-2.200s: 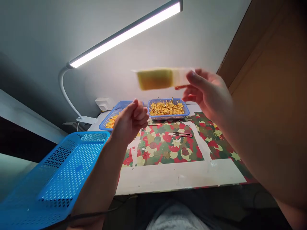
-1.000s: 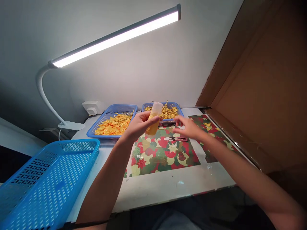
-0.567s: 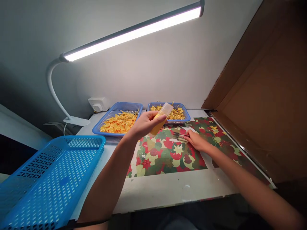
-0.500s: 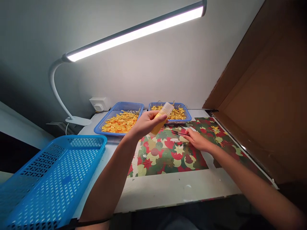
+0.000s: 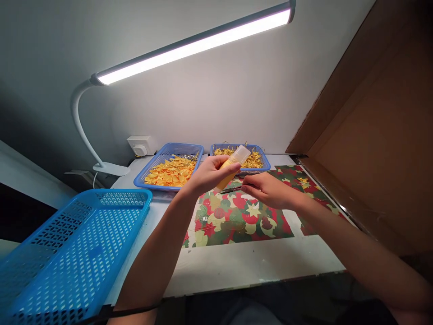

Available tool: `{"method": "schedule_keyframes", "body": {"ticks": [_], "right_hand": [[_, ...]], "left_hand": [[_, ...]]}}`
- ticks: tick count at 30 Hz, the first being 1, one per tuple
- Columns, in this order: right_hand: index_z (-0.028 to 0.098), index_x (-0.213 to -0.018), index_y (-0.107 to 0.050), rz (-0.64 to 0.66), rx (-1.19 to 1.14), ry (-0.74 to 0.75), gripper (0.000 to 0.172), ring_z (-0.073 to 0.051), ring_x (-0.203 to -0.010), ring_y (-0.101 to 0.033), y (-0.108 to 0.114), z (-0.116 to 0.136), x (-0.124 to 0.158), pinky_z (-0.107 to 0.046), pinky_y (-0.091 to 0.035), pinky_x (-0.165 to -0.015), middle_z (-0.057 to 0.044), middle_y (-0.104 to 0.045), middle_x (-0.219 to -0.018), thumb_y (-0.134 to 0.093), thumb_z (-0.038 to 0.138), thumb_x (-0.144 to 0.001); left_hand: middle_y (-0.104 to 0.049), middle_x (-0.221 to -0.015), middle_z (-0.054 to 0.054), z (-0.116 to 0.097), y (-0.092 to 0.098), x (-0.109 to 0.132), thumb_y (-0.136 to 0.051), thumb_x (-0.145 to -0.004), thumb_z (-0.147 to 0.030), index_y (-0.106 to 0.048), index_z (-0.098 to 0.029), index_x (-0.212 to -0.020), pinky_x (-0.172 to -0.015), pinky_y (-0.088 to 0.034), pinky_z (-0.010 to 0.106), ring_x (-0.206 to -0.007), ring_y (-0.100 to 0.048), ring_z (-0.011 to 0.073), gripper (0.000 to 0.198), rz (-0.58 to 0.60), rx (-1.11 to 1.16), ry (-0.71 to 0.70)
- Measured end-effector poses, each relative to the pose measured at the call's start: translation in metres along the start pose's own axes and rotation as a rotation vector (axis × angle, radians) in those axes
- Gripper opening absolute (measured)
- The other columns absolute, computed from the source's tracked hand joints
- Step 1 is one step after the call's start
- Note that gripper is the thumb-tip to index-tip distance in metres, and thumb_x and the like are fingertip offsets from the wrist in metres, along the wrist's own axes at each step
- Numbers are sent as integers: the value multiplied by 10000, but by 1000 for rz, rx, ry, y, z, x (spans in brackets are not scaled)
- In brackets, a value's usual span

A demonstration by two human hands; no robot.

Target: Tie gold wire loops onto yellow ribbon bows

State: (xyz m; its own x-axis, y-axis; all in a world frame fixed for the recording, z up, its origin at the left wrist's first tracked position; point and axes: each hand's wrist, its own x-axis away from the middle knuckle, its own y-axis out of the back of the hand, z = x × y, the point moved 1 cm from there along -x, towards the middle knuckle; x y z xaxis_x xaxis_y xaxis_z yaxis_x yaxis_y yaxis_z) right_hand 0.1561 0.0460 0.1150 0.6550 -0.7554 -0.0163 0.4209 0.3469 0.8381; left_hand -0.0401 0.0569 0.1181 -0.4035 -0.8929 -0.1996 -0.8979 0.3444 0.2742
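My left hand (image 5: 216, 174) is wrapped round a small yellow bottle (image 5: 241, 155) with a whitish translucent top, held tilted above the table. Its yellow lower part shows below the fingers. My right hand (image 5: 265, 188) grips slim dark tweezers (image 5: 232, 190), whose tips point left, just under the bottle. Whether anything sits between the tips is too small to tell. Beneath both hands lies a red, green and cream patterned sheet (image 5: 237, 225). A small yellow ribbon bow (image 5: 302, 180) rests on its right part.
Behind my hands stand a blue basket of yellow ribbon pieces (image 5: 142, 178) and another of golden bows (image 5: 265, 165). A larger blue basket (image 5: 101, 234) is at the left. A lamp (image 5: 196, 47) hangs overhead; a cardboard wall (image 5: 372, 135) borders the right.
My right hand has moved left with the tweezers, bringing their tips close beneath the bottle. My left hand still holds the bottle, shifted slightly right in view.
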Motion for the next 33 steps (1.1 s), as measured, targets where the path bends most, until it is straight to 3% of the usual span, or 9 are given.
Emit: {"method": "schedule_keyframes", "body": {"ticks": [6, 13, 20, 27, 33], "right_hand": [[190, -692, -471, 57, 42, -1, 369, -116, -576, -418, 9, -5, 4, -265, -309, -540, 7, -519, -657, -407, 428, -967], [183, -744, -524, 25, 83, -57, 364, -131, -609, -467, 22, -12, 13, -271, -340, -575, -15, -573, -690, -407, 454, -957], [192, -726, -510, 28, 18, -30, 325, -120, -584, -430, 11, 0, 6, -263, -329, -540, 5, -534, -669, -427, 410, -952], [180, -710, -504, 40, -4, 14, 307, -111, -563, -395, -2, 2, -2, -267, -312, -547, 13, -494, -632, -420, 351, -952], [182, -692, -515, 23, -82, 41, 331, -109, -545, -383, -8, -1, -4, -263, -301, -532, 21, -466, -598, -430, 370, -951]], "left_hand": [[-539, -671, 10, -2, 0, 1, -610, -830, -514, -620, -128, -789, -476, -331, 197, -554, -466, 84, 387, 3, -26, 4], [-498, -651, -6, -3, 1, 2, -626, -822, -507, -590, -140, -759, -454, -321, 187, -535, -450, 75, 374, 6, -4, 3], [-482, -637, -12, -6, -2, 3, -642, -809, -484, -612, -150, -759, -457, -317, 204, -536, -437, 83, 339, 23, -70, -11], [-385, -554, -38, -8, -2, 6, -653, -797, -431, -549, -161, -633, -430, -232, 222, -487, -339, 74, 333, 163, -217, 58], [-402, -562, -32, -8, -2, 6, -679, -775, -413, -609, -153, -680, -432, -226, 224, -493, -340, 75, 286, 174, -206, 39]]}}
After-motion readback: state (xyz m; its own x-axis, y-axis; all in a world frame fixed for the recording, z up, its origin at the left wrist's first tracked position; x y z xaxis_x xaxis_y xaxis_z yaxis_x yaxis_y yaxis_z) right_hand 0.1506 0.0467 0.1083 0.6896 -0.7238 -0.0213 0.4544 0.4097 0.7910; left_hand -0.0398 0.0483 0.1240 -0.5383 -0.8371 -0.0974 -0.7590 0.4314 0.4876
